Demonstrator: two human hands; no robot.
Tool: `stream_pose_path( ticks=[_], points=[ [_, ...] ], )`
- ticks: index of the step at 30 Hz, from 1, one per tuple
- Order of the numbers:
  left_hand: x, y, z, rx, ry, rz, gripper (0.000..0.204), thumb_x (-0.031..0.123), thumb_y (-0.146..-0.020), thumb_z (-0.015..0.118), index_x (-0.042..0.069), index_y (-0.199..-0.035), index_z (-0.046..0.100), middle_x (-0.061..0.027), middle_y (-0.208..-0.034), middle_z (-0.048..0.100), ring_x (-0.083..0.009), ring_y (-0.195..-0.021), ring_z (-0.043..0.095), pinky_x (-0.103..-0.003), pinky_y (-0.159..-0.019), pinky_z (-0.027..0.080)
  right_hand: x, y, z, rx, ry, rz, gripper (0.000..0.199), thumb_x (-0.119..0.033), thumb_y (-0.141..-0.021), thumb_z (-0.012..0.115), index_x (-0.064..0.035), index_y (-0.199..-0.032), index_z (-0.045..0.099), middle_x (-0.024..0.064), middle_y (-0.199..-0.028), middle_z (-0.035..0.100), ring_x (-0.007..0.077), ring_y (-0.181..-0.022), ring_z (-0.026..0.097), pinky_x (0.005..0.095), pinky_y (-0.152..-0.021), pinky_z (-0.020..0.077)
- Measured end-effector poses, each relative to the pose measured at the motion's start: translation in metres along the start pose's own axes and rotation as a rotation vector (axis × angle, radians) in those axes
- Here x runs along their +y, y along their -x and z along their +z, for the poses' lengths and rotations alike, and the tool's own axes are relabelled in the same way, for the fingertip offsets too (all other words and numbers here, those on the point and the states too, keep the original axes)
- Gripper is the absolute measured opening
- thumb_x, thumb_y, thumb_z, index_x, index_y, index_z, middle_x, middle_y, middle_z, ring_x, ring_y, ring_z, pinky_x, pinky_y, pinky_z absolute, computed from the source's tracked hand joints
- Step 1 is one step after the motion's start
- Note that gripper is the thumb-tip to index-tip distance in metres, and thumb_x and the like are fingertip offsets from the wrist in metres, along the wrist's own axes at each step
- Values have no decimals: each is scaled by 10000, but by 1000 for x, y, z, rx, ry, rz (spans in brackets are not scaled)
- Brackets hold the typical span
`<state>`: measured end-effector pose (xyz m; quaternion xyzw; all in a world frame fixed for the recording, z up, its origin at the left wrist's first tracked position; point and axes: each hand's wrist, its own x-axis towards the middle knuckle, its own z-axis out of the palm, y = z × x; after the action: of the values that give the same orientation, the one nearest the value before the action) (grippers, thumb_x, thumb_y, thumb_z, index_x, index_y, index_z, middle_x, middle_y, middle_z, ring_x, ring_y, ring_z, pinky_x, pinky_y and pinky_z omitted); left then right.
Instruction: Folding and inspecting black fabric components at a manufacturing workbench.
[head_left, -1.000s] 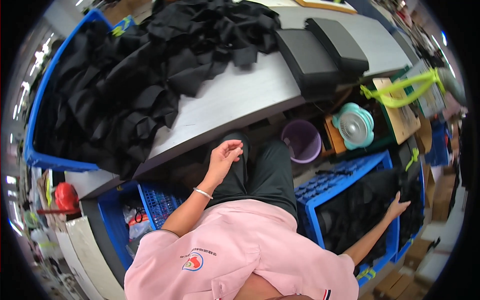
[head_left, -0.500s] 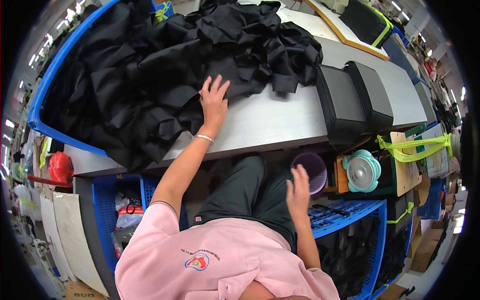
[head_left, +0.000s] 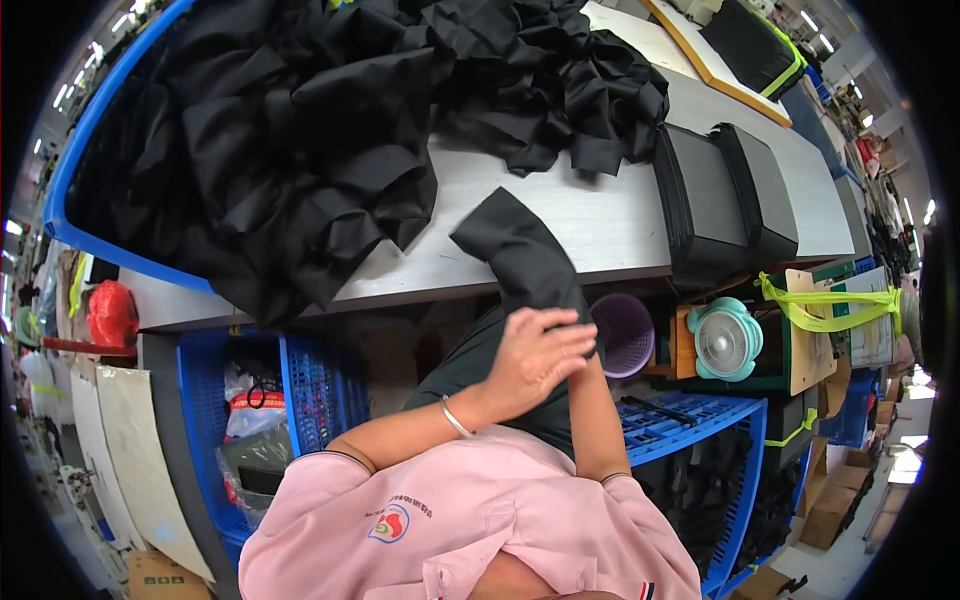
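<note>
the left hand (head_left: 535, 360) has its fingers (head_left: 572, 335) curled shut over one black cloth piece (head_left: 520, 255); the right hand is hidden behind it — its grip cannot be told. beyond the fingers the cloth drapes up onto a grey worktop (head_left: 600, 215) — two black bins (head_left: 720, 200) right, one black fabric heap (head_left: 300, 130) farther left.

Black fabric piece (head_left: 520, 255), grey table (head_left: 600, 215), blue crate (head_left: 300, 390), pink sleeve (head_left: 400, 500).
</note>
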<state>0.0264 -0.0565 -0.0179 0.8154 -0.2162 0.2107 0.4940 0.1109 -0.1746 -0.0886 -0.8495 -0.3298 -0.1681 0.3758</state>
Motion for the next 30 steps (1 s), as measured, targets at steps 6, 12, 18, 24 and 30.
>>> stream_pose_path(
  ticks=[6, 12, 18, 24, 30],
  points=[
    [21, 29, 18, -46, 197, -20, 206, 186, -922, 660, 54, -1061, 736, -35, -1170, 713, -227, -1160, 604, -410, -984, 421, -17, -11, -20, 36, -507, 271, 438, -148, -904, 596, -25, -1321, 540, 132, -1235, 596, 246, -1115, 590, 365, -929, 471],
    [29, 28, -1, -52, 361, -77, 386, 285, -938, 648, 37, -1233, 661, -140, -1346, 602, -316, -1298, 513, -416, -1066, 391, -31, -27, -35, 109, -1029, 556, 500, -166, -924, 576, -19, -1392, 481, 136, -1344, 546, 238, -1210, 549, 359, -1009, 439],
    [-12, 12, -8, -192, 334, -305, 706, 460, -962, 555, 26, -1492, 385, -197, -1506, 402, -379, -1432, 302, -453, -1175, 219, -49, 6, -42, -11, -1079, 426, 490, -175, -991, 511, -31, -1447, 405, 109, -1461, 453, 217, -1299, 477, 348, -1097, 371],
    [37, 36, 15, -142, 105, -58, 818, 469, -767, 782, 87, -1426, 483, -166, -1464, 422, -375, -1388, 349, -499, -1147, 252, 11, -2, -67, 452, -1114, 810, 402, -298, -1025, 495, -24, -1318, 525, 104, -1293, 563, 144, -1107, 542, 262, -936, 441],
    [31, 49, 39, -155, 180, 32, 437, -96, -646, 632, 71, -1047, 676, -120, -1147, 646, -331, -1149, 574, -387, -971, 479, 25, -2, -90, 656, -1358, 841, 325, -244, -1003, 577, -24, -1242, 556, 73, -1235, 570, 172, -1105, 565, 269, -976, 470]
  ],
)
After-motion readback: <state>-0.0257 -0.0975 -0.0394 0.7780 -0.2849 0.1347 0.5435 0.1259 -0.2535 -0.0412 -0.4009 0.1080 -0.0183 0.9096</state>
